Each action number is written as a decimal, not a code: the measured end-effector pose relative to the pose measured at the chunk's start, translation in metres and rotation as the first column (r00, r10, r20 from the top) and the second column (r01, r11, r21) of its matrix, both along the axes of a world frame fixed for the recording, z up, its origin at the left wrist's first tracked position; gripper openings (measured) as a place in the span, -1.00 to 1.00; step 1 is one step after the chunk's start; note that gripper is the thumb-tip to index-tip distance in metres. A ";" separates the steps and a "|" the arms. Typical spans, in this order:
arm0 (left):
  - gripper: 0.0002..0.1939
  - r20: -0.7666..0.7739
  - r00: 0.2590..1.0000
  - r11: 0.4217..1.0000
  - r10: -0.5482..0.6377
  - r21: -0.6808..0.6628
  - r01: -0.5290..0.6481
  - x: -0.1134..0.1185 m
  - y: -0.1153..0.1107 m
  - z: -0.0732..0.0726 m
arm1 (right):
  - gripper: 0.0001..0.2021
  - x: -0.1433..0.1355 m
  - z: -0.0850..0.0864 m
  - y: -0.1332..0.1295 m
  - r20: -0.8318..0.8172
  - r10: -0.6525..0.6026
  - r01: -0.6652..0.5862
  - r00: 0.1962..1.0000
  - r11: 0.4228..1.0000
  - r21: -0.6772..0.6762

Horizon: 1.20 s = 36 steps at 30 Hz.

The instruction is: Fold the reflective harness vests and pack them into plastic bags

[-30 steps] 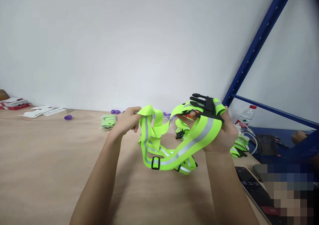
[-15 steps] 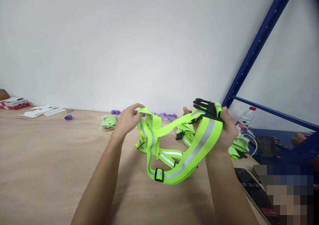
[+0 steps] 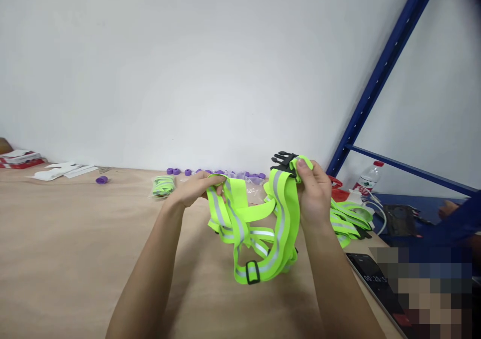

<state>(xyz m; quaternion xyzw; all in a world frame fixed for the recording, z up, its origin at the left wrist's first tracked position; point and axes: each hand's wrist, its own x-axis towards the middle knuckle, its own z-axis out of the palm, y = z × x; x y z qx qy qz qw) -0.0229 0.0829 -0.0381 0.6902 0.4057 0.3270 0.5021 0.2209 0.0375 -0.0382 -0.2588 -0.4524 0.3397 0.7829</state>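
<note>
Slider: a black strap slider (image 3: 248,273) sits at the bottom of the hanging loop, below both hands and between them, a little toward the left.
Harness: the yellow-green reflective strap harness (image 3: 259,212) is slung between the two hands; its long axis runs crosswise from one to the other, with the slack sagging below them in loops.
Left hand: the left hand (image 3: 199,186) pinches a bunched end, fingers closed on the webbing; folded layers drop from the fingertips.
Right hand: the right hand (image 3: 315,191) grips the other end, thumb uppermost on a short fold of strap.
Buckle: the black pronged buckle (image 3: 284,168) is much nearer the right hand, just left of its thumb, prongs pointing toward the left hand; no mating half shows joined to it.
Phone: a phone (image 3: 376,279) lies right of the right forearm.
Loose straps: a pile of similar straps (image 3: 347,219) lies on the table (image 3: 75,239), just to the right of the right hand.
Packed strap: a bagged bundle (image 3: 163,185) lies left of the left hand, slightly beyond.
Caps: a row of small purple caps (image 3: 188,172) stretches beyond the hands.
Bottle: a red-capped bottle (image 3: 368,176) stands beyond the right hand, past the pile.
</note>
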 end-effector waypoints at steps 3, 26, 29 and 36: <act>-0.57 0.129 0.991 0.996 -0.016 -0.083 0.027 0.003 0.002 -0.003 | -0.61 -0.003 -0.003 -0.002 0.149 -0.025 0.029 0.989 0.999 -0.028; -0.40 0.101 0.963 0.969 -0.248 0.036 0.246 0.014 -0.003 -0.008 | -0.73 -0.009 -0.025 0.018 0.443 0.582 -0.513 0.682 0.813 -0.276; -0.42 0.102 0.951 0.956 -0.291 0.080 0.283 0.015 -0.005 -0.007 | -0.71 -0.015 -0.026 0.019 0.534 0.536 -0.464 0.654 0.842 -0.275; -0.60 0.076 0.958 0.958 -0.275 0.108 0.266 0.001 -0.004 -0.004 | -0.82 -0.015 -0.037 0.032 0.614 0.336 -0.248 0.714 0.942 -0.227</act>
